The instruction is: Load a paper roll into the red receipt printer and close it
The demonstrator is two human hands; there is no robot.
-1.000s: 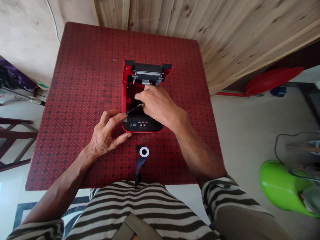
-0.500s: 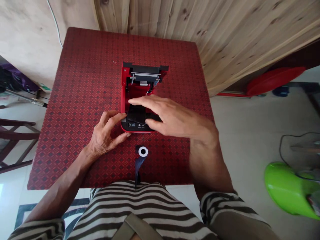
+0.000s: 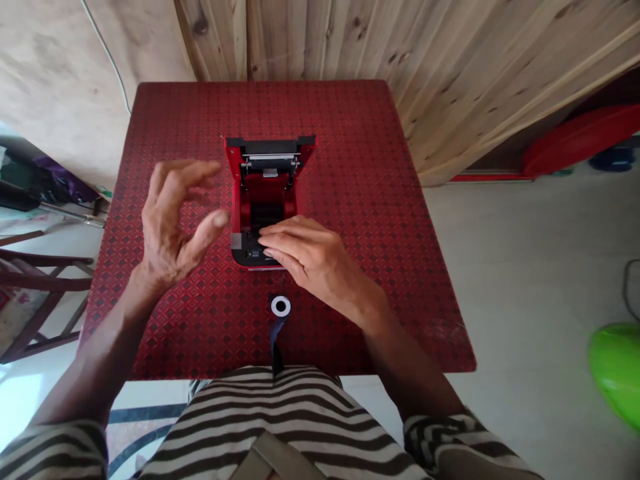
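A small red and black printer (image 3: 236,207) stands on the table with its lid (image 3: 270,147) raised. Left of it, my left hand (image 3: 173,223) is lifted clear, thumb and fingers spread and slightly blurred, with nothing in it. My right hand (image 3: 313,257) lies over the right part of the printer's black front panel (image 3: 244,255). Its fingers are close together and bent toward the thumb; whatever is between them is hidden. In front of the printer is a small roll (image 3: 281,307) with a white end, and a dark strip (image 3: 277,340) trails from it toward my shirt.
The table (image 3: 370,200) has a red patterned cover. Wooden boards (image 3: 310,40) rise behind it. A dark wooden chair (image 3: 55,283) is at the left, and a bright green plastic object (image 3: 617,370) stands on the floor at the right.
My left hand has let go of the printer's front left corner and lifted away, up and left. My right hand drew its fingers together and moved down to the front panel. The view has shifted.
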